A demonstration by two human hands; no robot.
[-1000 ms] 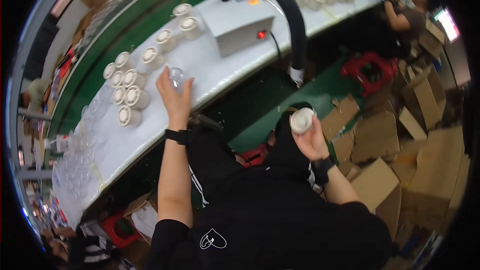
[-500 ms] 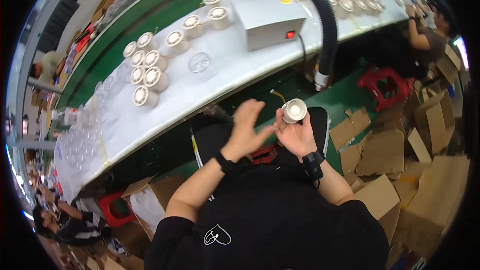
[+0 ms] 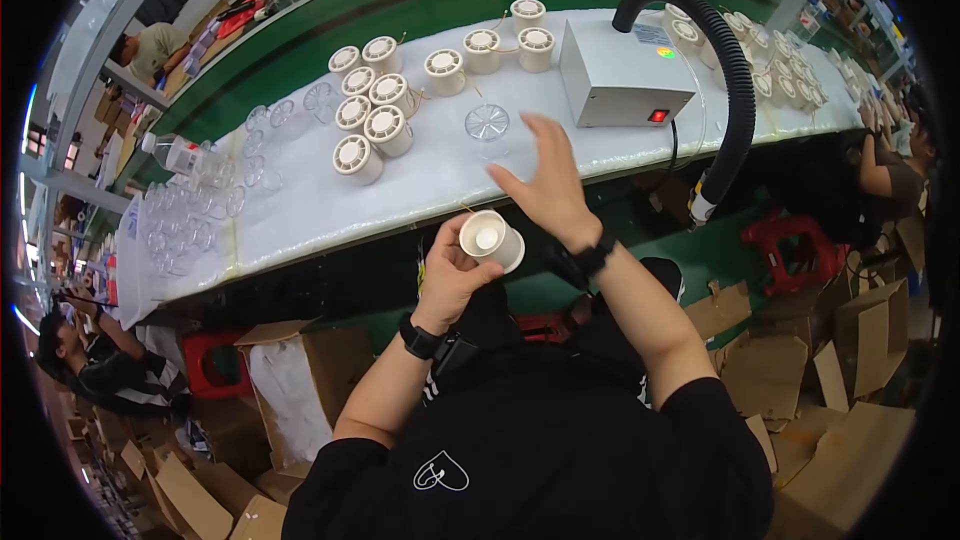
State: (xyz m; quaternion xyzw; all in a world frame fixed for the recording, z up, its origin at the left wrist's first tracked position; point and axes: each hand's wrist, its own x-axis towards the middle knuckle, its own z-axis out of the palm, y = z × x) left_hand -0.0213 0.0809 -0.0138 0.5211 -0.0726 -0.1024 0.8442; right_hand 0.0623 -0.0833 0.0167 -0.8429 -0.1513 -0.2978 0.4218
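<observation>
A white cup-shaped housing [image 3: 510, 245] with a thin wire is gripped in my left hand [image 3: 446, 285]. Its hollow end faces up and shows a round white piece inside. My right hand [image 3: 553, 190] is raised at the table's front edge, fingers spread and holding nothing. Just left of its fingertips, a clear plastic spoked disc [image 3: 487, 122] lies on the white table cover. Farther back stand several white housings [image 3: 388, 130] with slotted round tops, some with wires sticking out.
A grey metal box [image 3: 625, 80] with a lit red switch stands right of the disc. From it, a black flexible hose [image 3: 740, 90] arches over the table edge. Clear plastic parts [image 3: 180, 225] and a bottle [image 3: 170, 152] occupy the left end. Cardboard boxes [image 3: 320, 370] crowd the floor.
The white housing has passed from my right hand to my left. My right hand has moved up toward the clear disc. The whole view has shifted, so the table sits farther right in it.
</observation>
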